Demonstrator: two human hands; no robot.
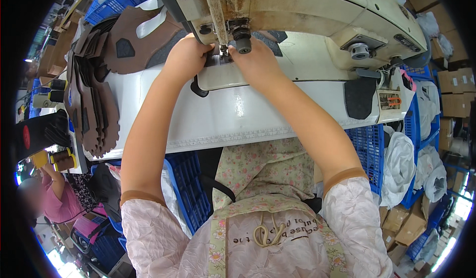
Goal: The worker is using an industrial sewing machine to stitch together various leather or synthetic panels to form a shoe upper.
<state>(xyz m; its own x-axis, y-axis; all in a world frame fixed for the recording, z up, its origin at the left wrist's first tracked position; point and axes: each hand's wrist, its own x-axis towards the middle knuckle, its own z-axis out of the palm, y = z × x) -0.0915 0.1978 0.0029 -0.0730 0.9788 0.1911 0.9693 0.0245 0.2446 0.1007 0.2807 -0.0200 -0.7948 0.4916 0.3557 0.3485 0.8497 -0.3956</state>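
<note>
Apron: the floral apron (265,174) covers the person's lap at the near side, just under the tabletop (238,107)
Crate: a blue crate (191,186) stands left of the apron, below the tabletop's near edge
Ruler: a ruler strip (233,138) runs along that near edge
Dark patch: a loose dark piece (359,98) lies on the right of the tabletop
Stack: toothed brown pieces (96,107) lie overlapping at the left
Left hand: the left hand (186,59) is left of the presser foot (224,56), thumb and fingers drawn in near each other; pinching or pressing, I cannot tell
Right hand: the right hand (258,62) is just right of the foot, thumb reaching toward it, other fingers partly hidden by the machine head
Workpiece: a brown piece (212,60) lies at the foot, between the hands
Machine: the pale sewing machine (307,10) arches over the far side
Basket: a blue basket (116,1) stands far left
</note>
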